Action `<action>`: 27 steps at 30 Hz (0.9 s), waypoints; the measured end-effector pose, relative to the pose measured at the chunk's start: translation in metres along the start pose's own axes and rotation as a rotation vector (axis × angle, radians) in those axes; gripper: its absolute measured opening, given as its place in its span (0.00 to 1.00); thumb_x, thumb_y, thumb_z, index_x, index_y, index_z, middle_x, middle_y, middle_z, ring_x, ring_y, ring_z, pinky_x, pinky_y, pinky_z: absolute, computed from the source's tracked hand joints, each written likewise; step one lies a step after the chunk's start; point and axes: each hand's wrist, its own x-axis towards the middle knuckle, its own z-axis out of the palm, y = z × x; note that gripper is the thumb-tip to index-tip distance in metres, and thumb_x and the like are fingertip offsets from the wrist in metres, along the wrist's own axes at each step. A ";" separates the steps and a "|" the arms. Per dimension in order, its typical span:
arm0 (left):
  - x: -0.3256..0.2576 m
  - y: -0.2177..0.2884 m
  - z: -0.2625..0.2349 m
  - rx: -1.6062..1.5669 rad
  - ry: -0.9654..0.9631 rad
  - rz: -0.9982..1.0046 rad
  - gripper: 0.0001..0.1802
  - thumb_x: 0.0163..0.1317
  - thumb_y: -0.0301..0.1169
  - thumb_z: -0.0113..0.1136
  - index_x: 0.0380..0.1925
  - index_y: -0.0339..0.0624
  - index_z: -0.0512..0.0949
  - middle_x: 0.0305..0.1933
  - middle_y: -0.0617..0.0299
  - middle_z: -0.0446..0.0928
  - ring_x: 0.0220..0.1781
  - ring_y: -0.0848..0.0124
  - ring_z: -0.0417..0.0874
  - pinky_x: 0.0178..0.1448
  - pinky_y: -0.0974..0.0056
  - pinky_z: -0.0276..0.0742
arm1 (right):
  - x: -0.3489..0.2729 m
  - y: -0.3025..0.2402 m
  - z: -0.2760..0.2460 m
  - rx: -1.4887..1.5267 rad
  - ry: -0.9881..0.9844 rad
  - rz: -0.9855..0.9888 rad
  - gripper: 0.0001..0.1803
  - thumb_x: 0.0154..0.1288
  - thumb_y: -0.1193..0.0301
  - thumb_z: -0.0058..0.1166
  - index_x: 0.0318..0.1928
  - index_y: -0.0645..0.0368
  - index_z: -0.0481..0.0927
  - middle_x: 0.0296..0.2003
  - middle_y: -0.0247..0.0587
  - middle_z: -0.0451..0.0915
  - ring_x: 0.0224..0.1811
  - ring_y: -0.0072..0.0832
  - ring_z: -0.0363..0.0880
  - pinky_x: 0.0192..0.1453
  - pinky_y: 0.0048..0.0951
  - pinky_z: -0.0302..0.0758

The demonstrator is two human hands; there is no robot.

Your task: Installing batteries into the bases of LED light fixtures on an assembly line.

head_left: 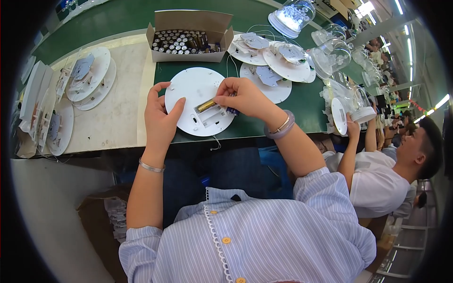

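Observation:
A round white base (191, 80) lies at the table's front edge, its battery compartment (214, 119) facing up. My left hand (160, 111) holds the base's left rim, thumb on the top face and fingers curled at the edge. A gold-coloured battery (205, 105) lies along the upper side of the compartment. With thumb and fingertips my right hand (243, 97) pinches that battery's right end. A dark blue battery (232, 111) shows beneath the same hand; how it is held is hidden. The lower part of the compartment shows bare white plastic.
Behind the base stands an open carton (188, 56) of upright batteries. More white bases with grey boards (278, 61) are piled right, others (94, 78) left. Clear domes (332, 56), one lit (292, 19), stand far right. A co-worker (377, 174) handles a dome and base beside me.

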 end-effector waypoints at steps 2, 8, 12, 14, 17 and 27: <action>0.000 0.000 -0.001 -0.010 0.005 -0.001 0.23 0.50 0.23 0.55 0.47 0.36 0.61 0.28 0.57 0.77 0.25 0.78 0.75 0.27 0.77 0.68 | 0.003 0.000 -0.002 -0.065 -0.055 -0.005 0.06 0.49 0.74 0.57 0.24 0.63 0.76 0.19 0.32 0.74 0.21 0.14 0.68 0.25 0.14 0.65; -0.001 -0.003 0.001 0.125 -0.010 0.070 0.20 0.53 0.25 0.51 0.47 0.36 0.64 0.39 0.52 0.73 0.37 0.72 0.75 0.40 0.72 0.70 | 0.009 0.000 -0.002 -0.120 -0.081 -0.037 0.07 0.45 0.74 0.59 0.21 0.63 0.75 0.17 0.35 0.74 0.19 0.17 0.69 0.24 0.19 0.66; -0.002 -0.002 0.002 0.127 -0.008 0.068 0.18 0.53 0.25 0.50 0.46 0.35 0.65 0.43 0.52 0.71 0.43 0.70 0.72 0.47 0.70 0.67 | 0.017 -0.007 -0.008 -0.192 -0.177 0.020 0.08 0.47 0.72 0.60 0.21 0.62 0.74 0.16 0.31 0.73 0.20 0.15 0.68 0.23 0.16 0.63; -0.002 -0.003 0.001 0.144 -0.007 0.052 0.18 0.53 0.25 0.50 0.46 0.35 0.65 0.42 0.53 0.72 0.43 0.70 0.72 0.47 0.70 0.67 | 0.019 -0.016 -0.010 -0.411 -0.191 0.029 0.12 0.44 0.68 0.62 0.19 0.60 0.73 0.14 0.31 0.72 0.19 0.17 0.67 0.21 0.19 0.62; -0.002 -0.002 0.003 0.145 -0.002 0.074 0.17 0.53 0.25 0.50 0.45 0.35 0.65 0.42 0.52 0.72 0.43 0.70 0.72 0.48 0.69 0.67 | 0.025 -0.014 -0.013 -0.524 -0.206 0.041 0.14 0.43 0.65 0.64 0.17 0.60 0.72 0.14 0.33 0.72 0.18 0.20 0.67 0.21 0.22 0.62; 0.000 -0.001 0.002 0.191 0.001 0.131 0.17 0.55 0.25 0.49 0.45 0.36 0.65 0.42 0.53 0.71 0.43 0.70 0.71 0.48 0.70 0.66 | 0.029 -0.012 -0.010 -0.594 -0.217 0.006 0.18 0.40 0.62 0.65 0.15 0.60 0.71 0.14 0.36 0.71 0.18 0.23 0.67 0.21 0.26 0.62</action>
